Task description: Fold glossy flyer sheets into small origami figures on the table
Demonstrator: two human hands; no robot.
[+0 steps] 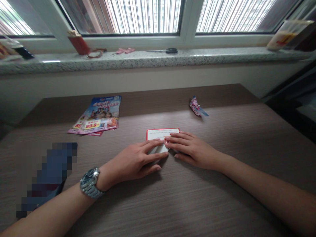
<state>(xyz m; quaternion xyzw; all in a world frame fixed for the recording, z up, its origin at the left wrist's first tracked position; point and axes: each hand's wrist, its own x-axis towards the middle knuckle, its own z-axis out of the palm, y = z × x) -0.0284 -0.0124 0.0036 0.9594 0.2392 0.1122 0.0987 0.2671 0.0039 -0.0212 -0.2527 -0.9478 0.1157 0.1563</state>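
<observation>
A white paper with a red border (163,132) lies on the wooden table (148,204), partly covered by both hands. My left hand (142,158), with a metal watch on its wrist, rests over the paper's left and lower part, fingers spread. From the right, my right hand (189,148) lies palm down across the paper's right side, fingers stretched out and slightly apart. The fingertips of the two hands come close together over the paper, where a small red-and-white patch shows. What lies beneath the fingers is hidden.
Colourful flyers (102,115) overlap at the back left. A small folded paper piece (196,107) stands at the back right. At the left lies a blurred dark blue object (53,171). Scissors (171,50) and a red container (79,43) are on the stone windowsill (143,61).
</observation>
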